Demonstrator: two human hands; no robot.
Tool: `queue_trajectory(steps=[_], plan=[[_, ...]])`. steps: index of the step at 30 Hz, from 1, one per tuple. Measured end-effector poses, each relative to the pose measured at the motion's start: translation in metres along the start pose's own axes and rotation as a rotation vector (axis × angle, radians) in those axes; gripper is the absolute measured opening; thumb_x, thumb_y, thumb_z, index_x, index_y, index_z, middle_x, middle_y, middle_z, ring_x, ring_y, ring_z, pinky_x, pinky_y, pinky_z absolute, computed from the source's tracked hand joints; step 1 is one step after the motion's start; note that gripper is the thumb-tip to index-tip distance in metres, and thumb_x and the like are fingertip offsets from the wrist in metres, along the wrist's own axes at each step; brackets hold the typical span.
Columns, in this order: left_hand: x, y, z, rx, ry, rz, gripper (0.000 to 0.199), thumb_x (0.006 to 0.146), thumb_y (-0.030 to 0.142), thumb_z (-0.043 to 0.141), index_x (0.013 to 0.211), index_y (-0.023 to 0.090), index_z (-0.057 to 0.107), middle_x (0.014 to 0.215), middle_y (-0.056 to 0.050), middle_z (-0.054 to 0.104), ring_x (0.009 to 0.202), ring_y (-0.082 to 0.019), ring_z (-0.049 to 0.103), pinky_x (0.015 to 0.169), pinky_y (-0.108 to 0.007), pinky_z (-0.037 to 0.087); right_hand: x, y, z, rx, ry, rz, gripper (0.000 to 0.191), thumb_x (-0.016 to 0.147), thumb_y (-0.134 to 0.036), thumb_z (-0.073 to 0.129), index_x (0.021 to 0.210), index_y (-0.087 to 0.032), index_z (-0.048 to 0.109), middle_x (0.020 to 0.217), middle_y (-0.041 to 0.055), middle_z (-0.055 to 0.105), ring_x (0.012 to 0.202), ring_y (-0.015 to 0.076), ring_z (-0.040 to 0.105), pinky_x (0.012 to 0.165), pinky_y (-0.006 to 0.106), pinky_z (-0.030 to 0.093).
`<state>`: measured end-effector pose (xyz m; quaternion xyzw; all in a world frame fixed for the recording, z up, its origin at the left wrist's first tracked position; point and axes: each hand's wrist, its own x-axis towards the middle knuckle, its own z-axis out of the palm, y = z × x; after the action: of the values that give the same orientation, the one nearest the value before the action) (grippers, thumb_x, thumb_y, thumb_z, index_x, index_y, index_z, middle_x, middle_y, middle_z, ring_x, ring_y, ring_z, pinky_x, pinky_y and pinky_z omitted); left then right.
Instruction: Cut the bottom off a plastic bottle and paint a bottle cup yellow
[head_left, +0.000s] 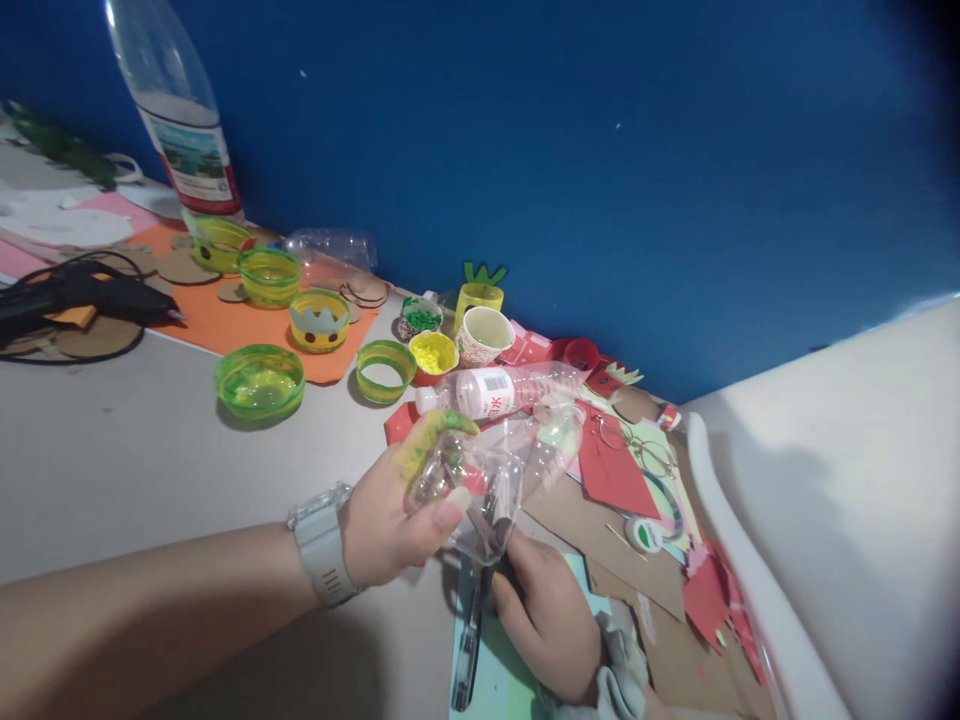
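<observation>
My left hand [401,510], with green and yellow paint on its fingers and a watch on the wrist, grips a clear plastic bottle [517,450] that is cut open and crumpled. My right hand [551,610] is closed around scissors [496,505], whose dark blades reach up to the clear plastic. Its fingers hide most of the handles. Below the blades a pen [466,650] lies on light blue paper. Just behind my left hand a labelled water bottle [487,392] rests on its side.
Green-and-yellow painted rings and cups [260,385] stand to the left, some on orange paper [202,325]. A black glue gun [82,300] lies at far left, near a tall bottle [191,150]. Cardboard [600,530] and red paper [619,475] cover the right side, beside a blue wall [570,180].
</observation>
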<state>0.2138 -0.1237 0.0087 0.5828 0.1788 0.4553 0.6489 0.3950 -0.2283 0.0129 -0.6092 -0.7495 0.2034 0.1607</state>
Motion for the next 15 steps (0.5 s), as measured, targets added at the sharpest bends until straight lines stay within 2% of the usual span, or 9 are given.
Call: queue_trajectory(steps=[4, 12, 15], plan=[[-0.0005, 0.0007, 0.0004, 0.030, 0.009, 0.022, 0.043, 0.083, 0.042, 0.064, 0.119, 0.022, 0.052, 0.099, -0.006, 0.068, 0.090, -0.026, 0.066, 0.085, -0.039, 0.055, 0.0009, -0.0009, 0.0006, 0.005, 0.008, -0.004, 0.016, 0.090, -0.028, 0.036, 0.082, -0.023, 0.048, 0.065, 0.0038, 0.060, 0.065, 0.0235, 0.062, 0.060, 0.031, 0.047], [-0.0022, -0.0023, 0.0009, 0.057, 0.027, 0.049, 0.042, 0.084, 0.043, 0.063, 0.120, 0.023, 0.052, 0.102, -0.005, 0.067, 0.094, -0.026, 0.066, 0.086, -0.040, 0.054, 0.0012, 0.0005, 0.0012, 0.051, -0.032, 0.019, 0.020, 0.093, -0.031, 0.033, 0.081, -0.022, 0.048, 0.070, 0.0066, 0.064, 0.063, 0.0235, 0.062, 0.059, 0.032, 0.046], [-0.0023, -0.0039, 0.0002, 0.091, 0.016, 0.064, 0.042, 0.085, 0.043, 0.064, 0.121, 0.024, 0.051, 0.096, -0.004, 0.066, 0.087, -0.024, 0.065, 0.080, -0.038, 0.054, 0.0020, -0.0010, 0.0010, 0.066, -0.014, 0.004, 0.020, 0.093, -0.031, 0.035, 0.082, -0.023, 0.049, 0.066, 0.0044, 0.061, 0.065, 0.0233, 0.062, 0.060, 0.031, 0.047]])
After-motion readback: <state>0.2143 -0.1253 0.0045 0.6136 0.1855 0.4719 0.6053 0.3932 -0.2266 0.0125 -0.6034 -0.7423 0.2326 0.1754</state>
